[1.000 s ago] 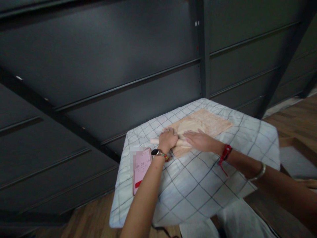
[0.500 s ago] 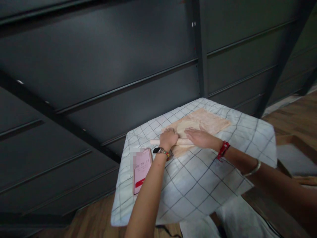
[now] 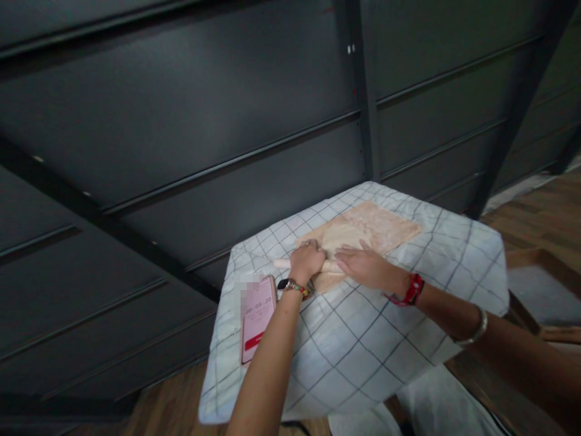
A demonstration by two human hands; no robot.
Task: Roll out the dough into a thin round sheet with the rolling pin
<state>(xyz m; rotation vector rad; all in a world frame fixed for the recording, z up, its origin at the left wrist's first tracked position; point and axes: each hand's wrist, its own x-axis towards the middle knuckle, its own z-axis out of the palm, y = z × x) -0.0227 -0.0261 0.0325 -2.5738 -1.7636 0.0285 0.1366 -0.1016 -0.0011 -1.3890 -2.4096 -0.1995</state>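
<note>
A flat, pale sheet of dough (image 3: 345, 235) lies on a flour-dusted, light orange mat (image 3: 397, 225). Across the near edge of the dough runs a pale rolling pin (image 3: 333, 266), its left end sticking out past my left hand (image 3: 308, 260). That hand is closed over the pin, fingers curled; a watch and beaded bracelet sit on the wrist. My right hand (image 3: 365, 266) rests flat on the pin's right part with its fingers stretched out over the dough, hiding that end.
A phone (image 3: 258, 321) showing a running timer lies left of my left forearm. The small table has a white checked cloth (image 3: 345, 339). Dark metal panels (image 3: 254, 181) stand behind it. A wooden-framed piece of furniture (image 3: 544, 290) is at the right.
Both hands have come slightly nearer to me with the rolling pin, and more of the dough shows beyond them. The right hand's fingers are spread wider. The phone's timer has advanced.
</note>
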